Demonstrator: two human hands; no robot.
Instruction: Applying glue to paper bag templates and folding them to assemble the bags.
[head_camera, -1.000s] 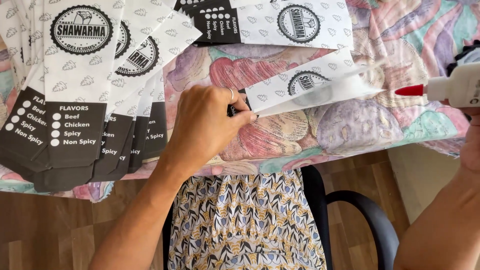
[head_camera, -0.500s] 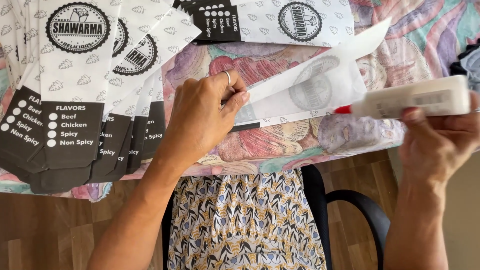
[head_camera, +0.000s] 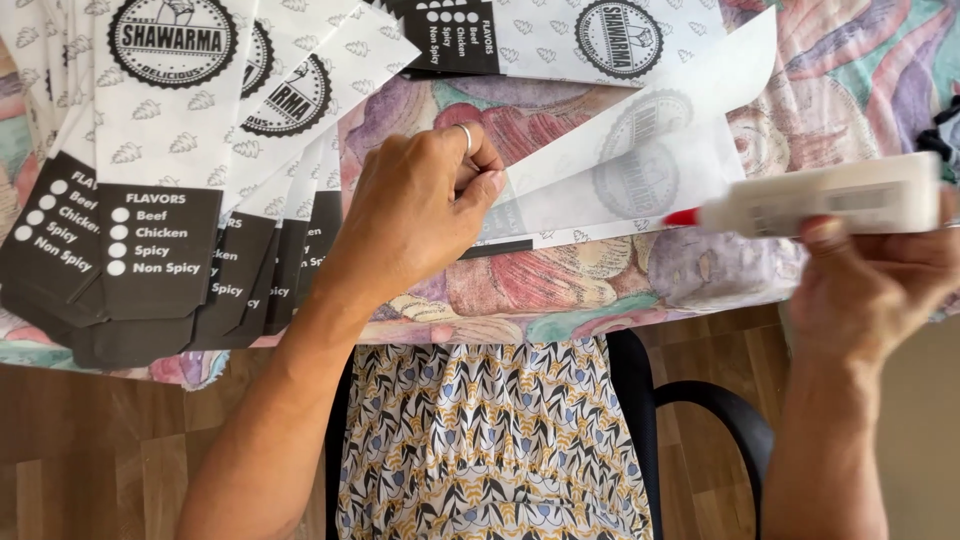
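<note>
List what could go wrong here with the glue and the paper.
1. The glue bottle in the right hand has its red tip right at the paper sleeve; glue may drip onto the patterned tablecloth.
2. The left hand pins only one end, so the raised flap may shift or crease.

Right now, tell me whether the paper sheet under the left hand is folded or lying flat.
Folded. The paper sheet has its upper flap lifted and doubled over, left hand pinching the crease.
</note>
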